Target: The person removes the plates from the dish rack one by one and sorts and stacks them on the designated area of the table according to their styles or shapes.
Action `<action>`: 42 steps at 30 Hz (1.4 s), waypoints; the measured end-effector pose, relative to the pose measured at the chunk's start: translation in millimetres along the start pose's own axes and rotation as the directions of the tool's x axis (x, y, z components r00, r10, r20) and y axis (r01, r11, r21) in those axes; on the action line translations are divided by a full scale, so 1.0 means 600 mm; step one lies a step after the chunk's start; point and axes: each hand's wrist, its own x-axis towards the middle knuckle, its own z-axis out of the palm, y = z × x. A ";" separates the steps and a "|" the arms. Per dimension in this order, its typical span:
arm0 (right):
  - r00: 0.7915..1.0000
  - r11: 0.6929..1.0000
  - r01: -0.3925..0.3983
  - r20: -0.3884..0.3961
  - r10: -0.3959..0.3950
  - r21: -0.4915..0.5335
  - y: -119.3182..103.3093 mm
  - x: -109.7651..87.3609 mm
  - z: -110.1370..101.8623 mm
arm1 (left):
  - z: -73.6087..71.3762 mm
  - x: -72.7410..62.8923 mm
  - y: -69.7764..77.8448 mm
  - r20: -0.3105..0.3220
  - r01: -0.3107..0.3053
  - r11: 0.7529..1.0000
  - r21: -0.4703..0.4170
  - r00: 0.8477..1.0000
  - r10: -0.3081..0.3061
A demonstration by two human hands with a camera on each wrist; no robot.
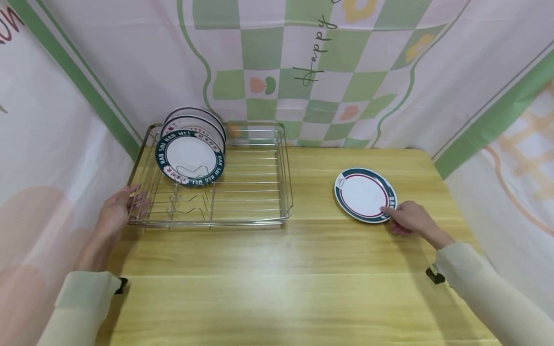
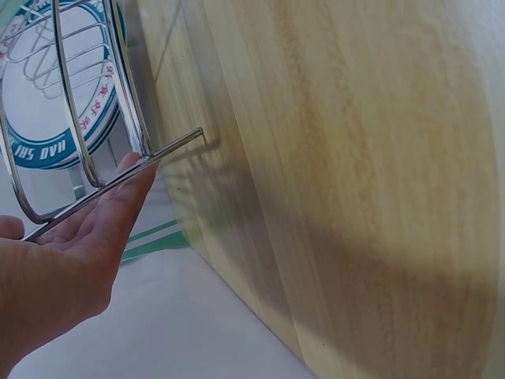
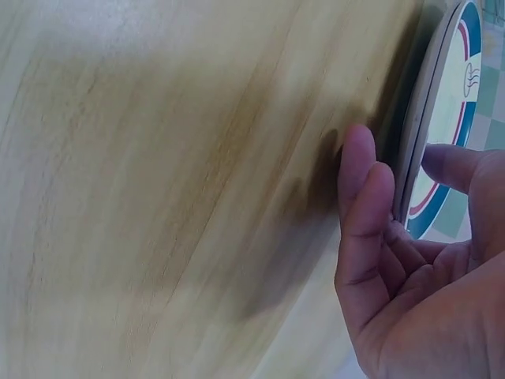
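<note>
My right hand point(image 1: 409, 218) pinches the near right rim of a white plate point(image 1: 362, 194) with a dark green band and a red ring. The thumb lies on the plate's upper face and fingers are beneath the rim; in the right wrist view the plate edge point(image 3: 417, 130) shows two layers. At the left, my left hand point(image 1: 117, 209) holds the side of a metal wire dish rack point(image 1: 246, 222). The left wrist view has its fingers under a rack bar point(image 2: 172, 147). Several plates lean in the rack's left part, the front one a green-rimmed plate point(image 1: 190, 156).
The rack and the plate stand on a wooden table point(image 1: 268, 278), the plate to the right of the rack. Behind the table hangs a patterned cloth point(image 1: 259, 53), and more cloth point(image 1: 47, 125) flanks it at the sides.
</note>
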 end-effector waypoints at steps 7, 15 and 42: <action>0.999 0.991 0.027 -0.027 -0.031 -0.129 -0.002 -0.004 -0.026 | -0.001 0.002 -0.006 -0.010 0.009 1.000 0.014 1.000 -0.009; 0.989 0.972 0.053 -0.121 -0.082 -0.227 -0.052 -0.015 -0.074 | -0.002 0.002 -0.006 -0.027 0.007 0.994 0.105 1.000 -0.004; 0.785 0.697 0.587 0.081 -0.614 -0.412 -0.534 -0.030 -0.080 | -0.001 0.005 -0.003 -0.007 0.025 0.997 -0.066 1.000 -0.025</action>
